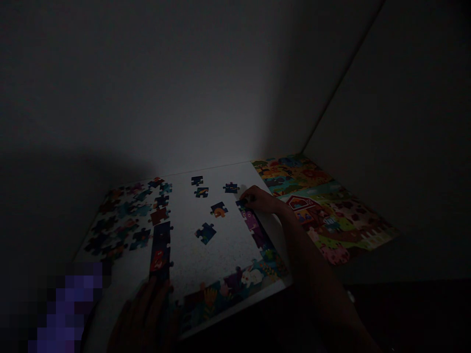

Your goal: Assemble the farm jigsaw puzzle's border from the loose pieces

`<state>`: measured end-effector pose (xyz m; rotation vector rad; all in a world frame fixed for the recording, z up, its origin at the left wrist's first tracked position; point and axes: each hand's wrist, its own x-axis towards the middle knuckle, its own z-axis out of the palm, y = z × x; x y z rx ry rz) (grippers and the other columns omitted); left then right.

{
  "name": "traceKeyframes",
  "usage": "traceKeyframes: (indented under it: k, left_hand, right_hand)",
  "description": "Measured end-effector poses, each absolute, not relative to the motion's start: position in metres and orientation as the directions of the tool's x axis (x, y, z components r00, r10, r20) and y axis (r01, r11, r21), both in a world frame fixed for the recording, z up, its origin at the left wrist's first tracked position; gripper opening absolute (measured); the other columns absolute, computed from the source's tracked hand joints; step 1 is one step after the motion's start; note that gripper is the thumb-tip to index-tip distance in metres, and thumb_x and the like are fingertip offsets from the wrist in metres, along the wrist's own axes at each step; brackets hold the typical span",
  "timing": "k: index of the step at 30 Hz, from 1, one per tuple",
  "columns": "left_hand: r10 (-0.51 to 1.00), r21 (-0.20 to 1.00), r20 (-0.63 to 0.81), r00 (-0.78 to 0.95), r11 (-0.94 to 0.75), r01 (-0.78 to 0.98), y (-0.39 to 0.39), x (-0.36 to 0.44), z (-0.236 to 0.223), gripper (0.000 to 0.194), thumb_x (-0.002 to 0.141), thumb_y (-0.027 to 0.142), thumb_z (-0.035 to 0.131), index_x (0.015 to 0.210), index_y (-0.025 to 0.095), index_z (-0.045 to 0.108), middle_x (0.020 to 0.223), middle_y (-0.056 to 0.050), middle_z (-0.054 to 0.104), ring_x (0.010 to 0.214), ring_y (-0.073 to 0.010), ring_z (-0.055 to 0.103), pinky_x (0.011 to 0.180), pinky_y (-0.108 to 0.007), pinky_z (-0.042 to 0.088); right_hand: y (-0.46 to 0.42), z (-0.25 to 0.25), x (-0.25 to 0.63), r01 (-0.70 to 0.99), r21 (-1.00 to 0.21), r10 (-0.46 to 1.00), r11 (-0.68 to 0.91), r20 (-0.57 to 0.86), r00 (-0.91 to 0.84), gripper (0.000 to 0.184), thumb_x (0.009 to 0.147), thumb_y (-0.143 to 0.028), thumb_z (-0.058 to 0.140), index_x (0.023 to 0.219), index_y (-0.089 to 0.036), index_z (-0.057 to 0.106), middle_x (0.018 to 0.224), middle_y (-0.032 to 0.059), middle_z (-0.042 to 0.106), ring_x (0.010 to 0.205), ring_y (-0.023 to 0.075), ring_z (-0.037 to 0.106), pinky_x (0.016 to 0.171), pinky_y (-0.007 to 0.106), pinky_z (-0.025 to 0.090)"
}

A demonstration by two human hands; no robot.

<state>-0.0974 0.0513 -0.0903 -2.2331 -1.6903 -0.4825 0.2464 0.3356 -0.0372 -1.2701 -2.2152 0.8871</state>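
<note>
**Quick tally, head view**

Hands: two, one left hand [143,314], one right hand [260,200]. Five loose jigsaw pieces [219,210] lie apart on one white board [224,250]. One more piece [242,201] sits at the right fingertips. One farm-scene puzzle picture [324,211]. Left heap of pieces [121,220]: dark, count unclear.

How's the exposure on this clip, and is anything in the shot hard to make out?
In the head view, the frame is badly underexposed, with light falling mainly on the white surface; the left hand nearly disappears into shadow at the bottom edge; the right hand is dim but readable; a pixelated purple block obscures the lower-left corner.
</note>
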Motion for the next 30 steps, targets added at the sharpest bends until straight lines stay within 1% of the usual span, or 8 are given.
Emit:
traceKeyframes:
  k: [4,8,12,15,20,23,26,30]
  left_hand:
    - [0.870,-0.007,0.435,0.231,-0.253,0.967,0.050,-0.097,-0.092,0.053,0.089,0.033,0.048,0.141,0.028,0.044,0.137,-0.009,0.057,0.128,-0.0323,0.051,0.106,-0.052,0.038]
    - [0.868,-0.012,0.462,0.181,-0.198,0.980,0.050,-0.092,-0.089,0.049,0.091,0.036,0.047,0.139,0.023,0.047,0.142,-0.013,0.052,0.125,-0.0307,0.053,0.107,-0.048,0.037]
    - [0.848,0.027,0.512,0.140,-0.179,0.983,0.051,-0.082,-0.082,0.045,0.092,0.036,0.045,0.135,0.022,0.051,0.141,-0.012,0.053,0.127,-0.0284,0.051,0.110,-0.046,0.034]
    - [0.854,0.045,0.508,0.113,-0.157,0.987,0.049,-0.076,-0.077,0.044,0.093,0.037,0.045,0.133,0.021,0.053,0.142,-0.012,0.052,0.129,-0.0285,0.049,0.111,-0.046,0.033]
    - [0.865,0.053,0.494,0.083,-0.125,0.991,0.047,-0.073,-0.071,0.042,0.093,0.037,0.049,0.131,0.022,0.057,0.141,-0.011,0.052,0.130,-0.0288,0.049,0.108,-0.046,0.038]
    - [0.860,0.048,0.502,0.094,-0.136,0.989,0.046,-0.076,-0.070,0.041,0.093,0.037,0.048,0.130,0.022,0.057,0.140,-0.011,0.053,0.129,-0.0287,0.049,0.106,-0.046,0.040]
    - [0.867,0.013,0.472,0.163,-0.191,0.981,0.046,-0.083,-0.070,0.043,0.093,0.038,0.049,0.133,0.022,0.054,0.142,-0.011,0.051,0.129,-0.0281,0.048,0.106,-0.045,0.040]
    - [0.858,-0.007,0.465,0.218,-0.242,0.970,0.048,-0.089,-0.074,0.047,0.093,0.041,0.048,0.135,0.021,0.051,0.141,-0.013,0.051,0.127,-0.0298,0.050,0.107,-0.047,0.037]
  right_hand:
    - [0.335,-0.035,0.245,0.577,-0.741,0.871,0.344,0.023,-0.490,0.027,0.073,-0.016,0.068,0.099,-0.019,0.073,0.092,0.0040,0.068,0.081,0.0169,0.061,0.075,0.027,0.049]
    - [0.334,-0.035,0.244,0.564,-0.752,0.869,0.340,0.021,-0.495,0.021,0.072,-0.015,0.065,0.092,-0.019,0.073,0.090,0.0036,0.070,0.079,0.0167,0.062,0.074,0.027,0.049]
    - [0.337,-0.041,0.243,0.541,-0.772,0.883,0.333,0.055,-0.466,0.020,0.075,-0.020,0.064,0.093,-0.018,0.072,0.093,0.0051,0.070,0.081,0.0179,0.063,0.075,0.028,0.049]
    - [0.341,-0.049,0.241,0.526,-0.793,0.907,0.308,0.077,-0.415,0.019,0.077,-0.021,0.060,0.092,-0.016,0.071,0.093,0.0063,0.071,0.080,0.0185,0.064,0.076,0.029,0.050]
    - [0.344,-0.057,0.237,0.539,-0.785,0.920,0.306,0.097,-0.380,0.021,0.075,-0.018,0.059,0.092,-0.018,0.071,0.093,0.0058,0.072,0.083,0.0201,0.065,0.079,0.031,0.050]
    - [0.345,-0.057,0.236,0.546,-0.782,0.928,0.301,0.109,-0.355,0.024,0.074,-0.016,0.057,0.092,-0.017,0.071,0.093,0.0067,0.072,0.085,0.0214,0.065,0.081,0.032,0.049]
    - [0.347,-0.057,0.239,0.527,-0.792,0.933,0.310,0.146,-0.329,0.026,0.074,-0.017,0.055,0.094,-0.016,0.071,0.093,0.0074,0.072,0.085,0.0212,0.064,0.079,0.032,0.049]
    - [0.355,-0.058,0.250,0.557,-0.780,0.957,0.285,0.201,-0.207,0.025,0.071,-0.016,0.054,0.090,-0.016,0.071,0.088,0.0064,0.071,0.080,0.0198,0.063,0.077,0.031,0.049]
